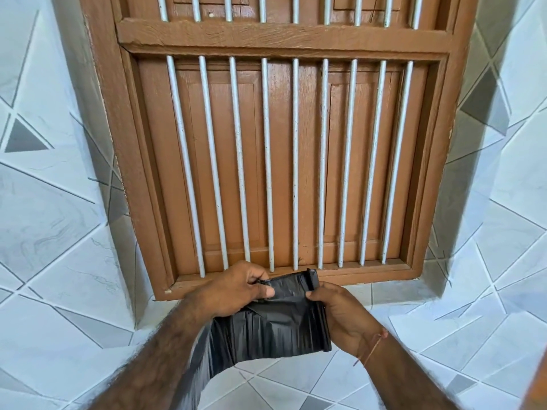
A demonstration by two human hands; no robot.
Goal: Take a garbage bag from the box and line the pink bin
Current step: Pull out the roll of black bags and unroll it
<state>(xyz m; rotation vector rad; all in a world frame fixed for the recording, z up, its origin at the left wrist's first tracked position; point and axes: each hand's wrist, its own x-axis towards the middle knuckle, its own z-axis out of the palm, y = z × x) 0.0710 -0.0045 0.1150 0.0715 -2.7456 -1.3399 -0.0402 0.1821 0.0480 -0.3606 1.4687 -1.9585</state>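
Observation:
A folded black garbage bag (pixel 275 327) is held up in front of me, below a barred wooden window. My left hand (pixel 233 290) pinches the bag's upper left edge between thumb and fingers. My right hand (pixel 340 313) grips the folded right side of the bag, thumb on top. A loose part of the bag hangs down to the lower left. Neither the box nor the pink bin is in view.
A brown wooden window frame (pixel 284 42) with several white vertical bars (pixel 268 161) fills the wall ahead. White and grey patterned tiles (pixel 59 220) cover the wall on both sides and below. A thin thread bracelet (pixel 374 344) circles my right wrist.

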